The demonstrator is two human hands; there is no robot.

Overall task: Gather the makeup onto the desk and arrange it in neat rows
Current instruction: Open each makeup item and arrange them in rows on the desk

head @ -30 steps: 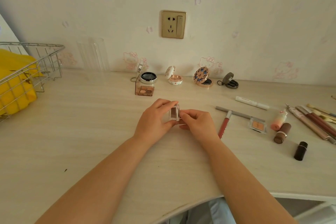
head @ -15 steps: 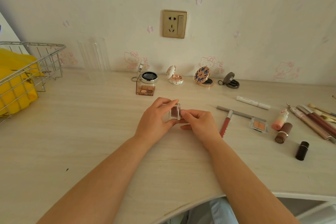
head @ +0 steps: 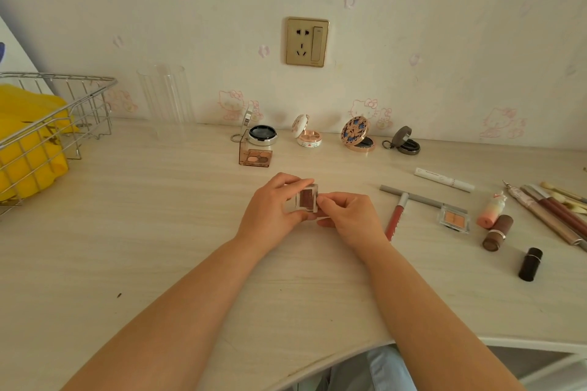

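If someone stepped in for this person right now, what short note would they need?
Hands: left hand and right hand both grip a small clear eyeshadow case above the desk.
Done: four open compacts line the wall, a brown palette in front.
Left: set the case in line; straighten the loose lipsticks, orange pan and pencils on the right.

Head-worn view, forward-down over the desk [head: 133, 232], close.
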